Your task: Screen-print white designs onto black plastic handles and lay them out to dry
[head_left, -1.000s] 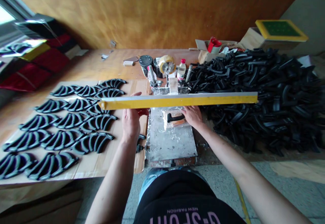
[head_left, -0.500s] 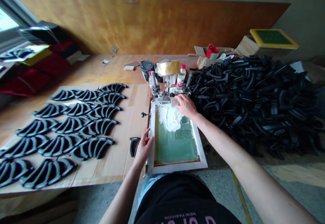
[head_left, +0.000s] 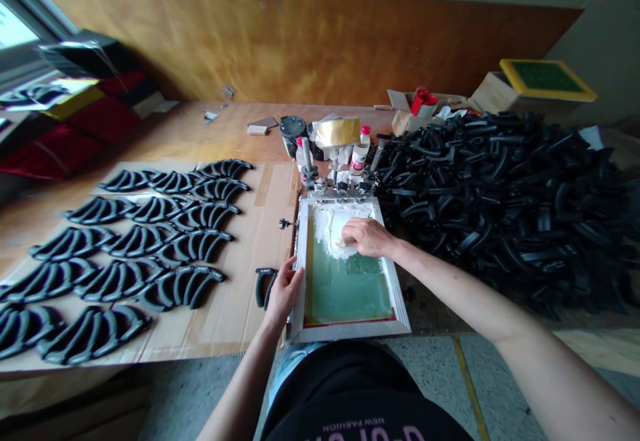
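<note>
A screen printing frame (head_left: 350, 329) with a green mesh lies in front of me, white ink (head_left: 327, 221) smeared over its far half. My right hand (head_left: 367, 236) is closed around a small pale squeegee (head_left: 345, 241), mostly hidden by the fingers, and presses it on the mesh in the ink. At the frame's left rail, my left hand (head_left: 285, 287) grips the edge, thumb on top; its other fingers are partly hidden. Just left of that hand, a black curved handle (head_left: 262, 287) lies on the cardboard. A metal clamp (head_left: 340, 191) holds the frame's far end.
Rows of black curved handles (head_left: 193, 247) lie on cardboard (head_left: 250, 227) to the left. A large heap of black handles (head_left: 500, 201) covers the right side. Behind the clamp stand a black tub (head_left: 293, 135) and a red-capped bottle (head_left: 359, 151).
My right hand has drawn the squeegee from the frame's far end towards me, through the white ink. My left hand stays at the left rail.
</note>
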Motion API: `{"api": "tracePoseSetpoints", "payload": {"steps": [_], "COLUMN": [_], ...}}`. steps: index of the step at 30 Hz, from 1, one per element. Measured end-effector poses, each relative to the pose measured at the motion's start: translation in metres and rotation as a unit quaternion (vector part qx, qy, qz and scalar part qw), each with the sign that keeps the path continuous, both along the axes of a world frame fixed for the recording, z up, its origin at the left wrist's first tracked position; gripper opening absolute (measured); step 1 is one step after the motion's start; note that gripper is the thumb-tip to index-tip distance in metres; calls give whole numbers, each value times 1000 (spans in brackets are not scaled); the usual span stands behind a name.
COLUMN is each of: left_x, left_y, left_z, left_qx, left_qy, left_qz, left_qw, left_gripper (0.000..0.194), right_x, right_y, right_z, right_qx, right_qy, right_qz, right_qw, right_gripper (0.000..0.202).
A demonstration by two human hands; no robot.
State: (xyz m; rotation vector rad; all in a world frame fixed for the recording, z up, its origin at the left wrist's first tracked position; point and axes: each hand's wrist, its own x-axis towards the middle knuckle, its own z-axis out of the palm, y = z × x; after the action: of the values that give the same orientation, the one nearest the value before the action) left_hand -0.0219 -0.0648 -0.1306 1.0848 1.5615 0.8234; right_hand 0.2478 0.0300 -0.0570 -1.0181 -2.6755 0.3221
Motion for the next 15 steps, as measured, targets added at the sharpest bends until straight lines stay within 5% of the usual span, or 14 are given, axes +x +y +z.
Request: {"api": "tracePoseSetpoints", "payload": {"steps": [5, 8, 13, 15], "left_x": [1, 1, -2, -2], "left_y": [-1, -1, 1, 6], "left_z": [8, 18, 65, 88], "left_qx": [-7, -9, -2, 22], "left_qy": [-17, -21, -70, -82], "left_qz": [11, 11, 22, 35], "left_qw": [1000, 1000, 997, 996], "left_gripper": [70, 71, 74, 68], "right_x": [1, -2, -5, 13], "right_y": [-11, 0, 59, 77], "right_z": [-15, -7, 25, 32], "right_qx": [37, 27, 34, 43], "right_qy": [26, 35, 40, 49], "right_qz": [0, -25, -210, -275], "right_qw": [999, 999, 976, 959], "right_gripper": [20, 13, 56, 56]}}
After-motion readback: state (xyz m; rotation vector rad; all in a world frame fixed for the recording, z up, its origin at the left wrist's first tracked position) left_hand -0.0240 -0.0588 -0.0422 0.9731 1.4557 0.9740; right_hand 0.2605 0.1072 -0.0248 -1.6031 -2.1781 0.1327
